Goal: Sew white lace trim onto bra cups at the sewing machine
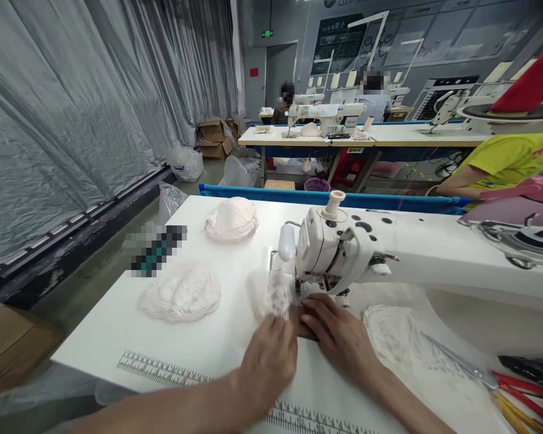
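Note:
My left hand (271,352) is closed, its fingertips pinching the near edge of a white lace piece (278,295). The lace lies left of the needle area of a white sewing machine (330,247), and part of it is see-through and blurred. Close to the presser foot, my right hand (337,331) lies palm down with its fingers stretched out over the machine's plate. Whether those fingers also press on the lace's edge is hard to see. On the tabletop to the left are a white lace cup piece (183,292) and a pale, rounded cup piece (233,220).
More white lace (402,337) is piled right of my right forearm, with red-handled scissors (461,361) on it. A ruler strip (163,367) runs along the table's front. Beyond the blue-edged table sits a person in a yellow shirt (502,160). A cardboard box (13,349) stands lower left.

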`<state>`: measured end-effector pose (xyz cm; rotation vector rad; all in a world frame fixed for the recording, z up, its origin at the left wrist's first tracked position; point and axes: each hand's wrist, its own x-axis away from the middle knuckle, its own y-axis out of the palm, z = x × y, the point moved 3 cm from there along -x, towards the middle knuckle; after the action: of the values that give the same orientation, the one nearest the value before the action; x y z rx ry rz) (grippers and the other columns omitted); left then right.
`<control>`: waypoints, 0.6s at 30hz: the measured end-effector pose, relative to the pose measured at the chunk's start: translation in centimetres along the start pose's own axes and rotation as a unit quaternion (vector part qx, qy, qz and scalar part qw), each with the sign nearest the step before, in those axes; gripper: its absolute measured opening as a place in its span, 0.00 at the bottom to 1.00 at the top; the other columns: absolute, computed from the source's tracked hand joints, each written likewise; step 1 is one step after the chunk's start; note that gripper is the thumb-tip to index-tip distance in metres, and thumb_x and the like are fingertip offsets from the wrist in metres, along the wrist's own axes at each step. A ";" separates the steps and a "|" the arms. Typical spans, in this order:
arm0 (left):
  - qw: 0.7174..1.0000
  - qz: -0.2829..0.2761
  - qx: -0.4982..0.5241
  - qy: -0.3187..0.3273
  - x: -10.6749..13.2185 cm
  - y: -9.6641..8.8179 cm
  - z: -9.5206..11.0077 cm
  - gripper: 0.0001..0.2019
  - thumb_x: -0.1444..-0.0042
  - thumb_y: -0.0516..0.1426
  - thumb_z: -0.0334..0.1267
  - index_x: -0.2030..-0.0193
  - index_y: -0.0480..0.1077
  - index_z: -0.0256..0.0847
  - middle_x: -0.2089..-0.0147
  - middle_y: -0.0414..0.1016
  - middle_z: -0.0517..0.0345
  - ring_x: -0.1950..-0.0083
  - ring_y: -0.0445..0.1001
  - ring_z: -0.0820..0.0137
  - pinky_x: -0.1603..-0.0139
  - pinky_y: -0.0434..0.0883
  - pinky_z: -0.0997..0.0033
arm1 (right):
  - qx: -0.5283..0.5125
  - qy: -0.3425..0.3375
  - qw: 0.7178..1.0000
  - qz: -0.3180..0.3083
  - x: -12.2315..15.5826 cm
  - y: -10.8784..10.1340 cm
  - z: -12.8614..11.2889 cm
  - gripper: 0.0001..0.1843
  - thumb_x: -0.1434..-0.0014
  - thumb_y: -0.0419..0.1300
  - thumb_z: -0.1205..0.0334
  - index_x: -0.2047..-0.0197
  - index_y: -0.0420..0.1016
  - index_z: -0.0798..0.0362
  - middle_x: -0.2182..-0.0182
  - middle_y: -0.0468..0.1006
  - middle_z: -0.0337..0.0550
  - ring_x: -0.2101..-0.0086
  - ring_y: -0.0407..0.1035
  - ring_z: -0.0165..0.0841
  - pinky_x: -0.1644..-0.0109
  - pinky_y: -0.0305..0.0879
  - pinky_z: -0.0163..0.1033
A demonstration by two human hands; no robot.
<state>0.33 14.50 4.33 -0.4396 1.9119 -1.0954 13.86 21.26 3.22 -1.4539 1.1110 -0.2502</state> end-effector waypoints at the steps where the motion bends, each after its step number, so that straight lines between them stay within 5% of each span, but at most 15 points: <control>1: 0.999 0.030 0.014 0.003 0.9 -1.2 1.0 0.11 0.47 0.47 0.19 0.66 0.70 0.29 0.73 0.70 0.51 0.70 0.70 0.66 0.68 0.67 0.64 | -0.015 -0.003 1.000 -0.011 0.1 -0.1 -0.4 0.17 0.35 0.47 0.53 0.54 0.70 0.55 0.60 0.76 0.49 0.73 0.72 0.32 0.72 0.67 0.37; 3: 0.995 0.073 0.064 0.020 2.4 -3.5 2.3 0.10 0.45 0.48 0.23 0.64 0.70 0.30 0.76 0.68 0.54 0.74 0.67 0.68 0.74 0.65 0.66 | -0.041 -0.016 0.999 -0.027 0.4 -0.3 -1.6 0.19 0.38 0.51 0.48 0.55 0.68 0.55 0.56 0.74 0.50 0.70 0.72 0.34 0.70 0.68 0.39; 5: 0.992 0.045 0.114 0.032 2.9 -4.8 2.2 0.08 0.44 0.50 0.25 0.60 0.70 0.30 0.76 0.69 0.56 0.75 0.67 0.70 0.75 0.64 0.69 | -0.060 -0.032 0.997 -0.034 0.8 -0.5 -2.9 0.18 0.41 0.54 0.49 0.57 0.68 0.54 0.56 0.73 0.51 0.67 0.72 0.36 0.67 0.68 0.42; 8: 0.987 -0.043 0.151 -0.023 2.1 -4.0 -1.0 0.14 0.43 0.51 0.22 0.51 0.66 0.32 0.61 0.74 0.51 0.60 0.71 0.68 0.63 0.69 0.68 | -0.079 -0.037 0.996 -0.035 1.4 -0.4 -4.6 0.11 0.41 0.54 0.58 0.57 0.68 0.54 0.54 0.71 0.51 0.59 0.70 0.39 0.62 0.67 0.44; 10: 0.969 -0.097 0.203 -0.103 1.1 -2.3 -3.8 0.16 0.44 0.57 0.30 0.48 0.65 0.37 0.54 0.71 0.50 0.54 0.69 0.65 0.57 0.69 0.64 | -0.097 -0.021 0.995 -0.021 1.5 -0.1 -5.2 0.08 0.41 0.53 0.62 0.58 0.69 0.54 0.54 0.72 0.52 0.57 0.69 0.40 0.61 0.66 0.44; 14: 0.887 -0.236 0.362 -0.160 -0.4 -0.2 -6.7 0.11 0.49 0.61 0.41 0.59 0.72 0.40 0.61 0.70 0.57 0.57 0.68 0.65 0.54 0.65 0.61 | -0.231 0.043 0.972 0.008 1.2 -0.5 -4.7 0.09 0.39 0.49 0.66 0.66 0.69 0.53 0.63 0.75 0.48 0.62 0.70 0.37 0.63 0.66 0.42; 18: 0.746 -0.270 0.565 -0.224 0.0 -2.2 -6.1 0.14 0.45 0.57 0.47 0.68 0.72 0.36 0.70 0.68 0.61 0.67 0.67 0.72 0.65 0.63 0.73 | -0.376 0.082 0.919 -0.085 1.9 -2.6 -5.3 0.11 0.36 0.46 0.60 0.63 0.67 0.52 0.70 0.74 0.42 0.70 0.70 0.33 0.69 0.68 0.36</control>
<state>-4.92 16.51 7.66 -0.4721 0.4390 -2.0508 12.27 15.88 5.89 -2.2532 1.2887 -0.0570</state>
